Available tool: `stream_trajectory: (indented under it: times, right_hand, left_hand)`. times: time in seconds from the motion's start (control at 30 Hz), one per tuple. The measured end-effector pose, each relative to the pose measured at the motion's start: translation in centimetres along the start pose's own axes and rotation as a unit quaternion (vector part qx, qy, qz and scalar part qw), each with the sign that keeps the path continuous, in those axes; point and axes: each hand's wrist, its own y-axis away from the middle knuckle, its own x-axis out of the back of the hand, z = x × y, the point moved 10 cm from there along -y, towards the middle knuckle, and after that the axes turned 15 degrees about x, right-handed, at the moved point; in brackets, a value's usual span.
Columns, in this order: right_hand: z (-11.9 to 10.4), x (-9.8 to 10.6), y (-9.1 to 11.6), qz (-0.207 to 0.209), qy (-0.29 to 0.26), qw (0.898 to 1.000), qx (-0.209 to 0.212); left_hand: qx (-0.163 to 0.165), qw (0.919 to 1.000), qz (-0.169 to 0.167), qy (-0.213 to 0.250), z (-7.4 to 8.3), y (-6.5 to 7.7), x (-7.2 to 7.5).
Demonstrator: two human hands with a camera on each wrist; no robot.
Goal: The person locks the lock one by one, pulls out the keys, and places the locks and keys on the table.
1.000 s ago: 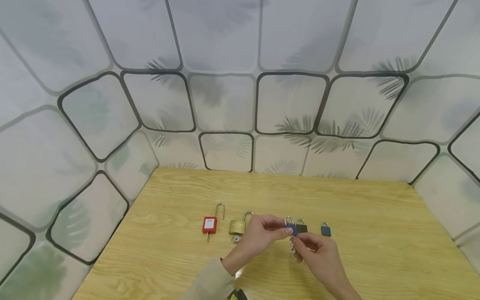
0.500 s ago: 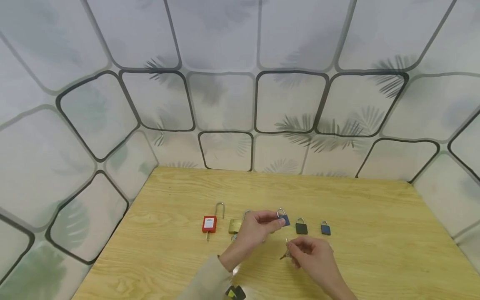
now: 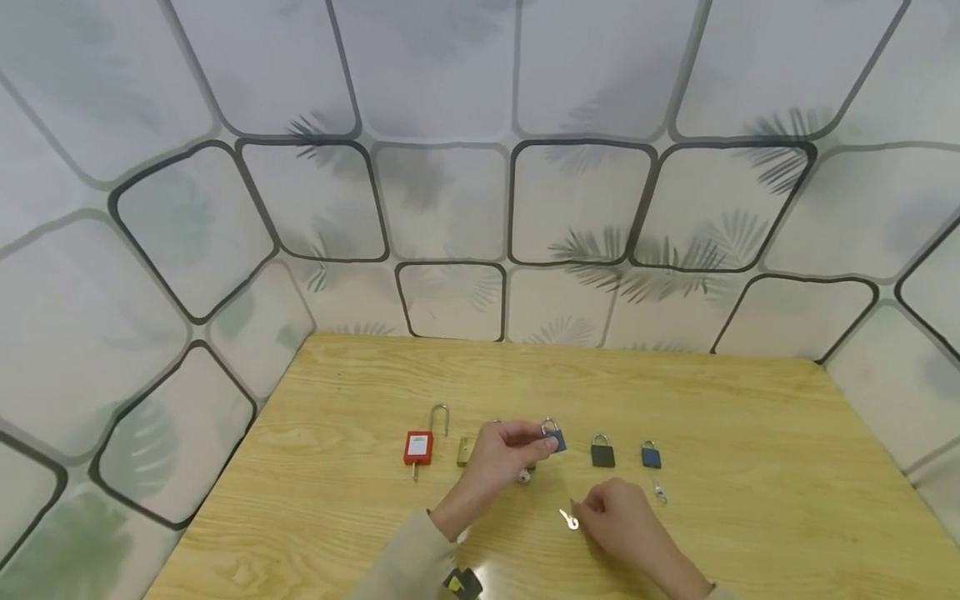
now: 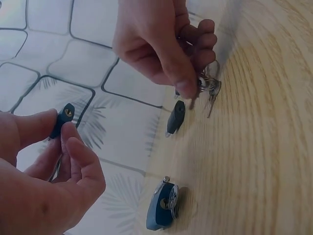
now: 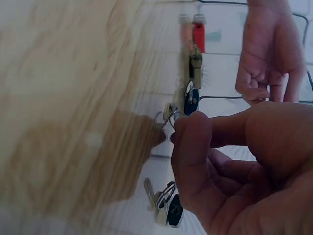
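the left hand (image 3: 495,467), its grip pinched closed, held a small blue padlock (image 3: 554,438) above the tabletop (image 3: 757,500), left of a black padlock (image 3: 602,455). the right hand (image 3: 621,518) had its grip tightened on a ring of keys (image 3: 570,520), low and close to that surface, while 1 red padlock (image 3: 417,448) lay unlocked farther left.

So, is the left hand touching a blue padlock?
Touching: the left wrist view shows the left hand pinching a blue padlock, no gap between them.
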Motion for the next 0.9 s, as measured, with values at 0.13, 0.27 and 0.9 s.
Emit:
stream_trajectory:
  times: [0.13, 0.27, 0.9]
  right_hand:
    - [0.2, 0.1, -0.5, 0.012, 0.058, 0.998, -0.01]
    - [0.6, -0.1, -1.0, 0.006, 0.07, 0.997, -0.022]
    - [0.5, 3.2, 0.8, -0.01, -0.003, 0.999, -0.051]
  left_hand:
    - [-0.005, 0.9999, -0.005, -0.01, 0.2, 0.2, -0.2]
    - [-0.001, 0.9997, -0.005, -0.023, 1.0, 1.2, -0.5]
    - [-0.123, 0.9412, 0.069, -0.307, 0.6, -1.4, -2.6]
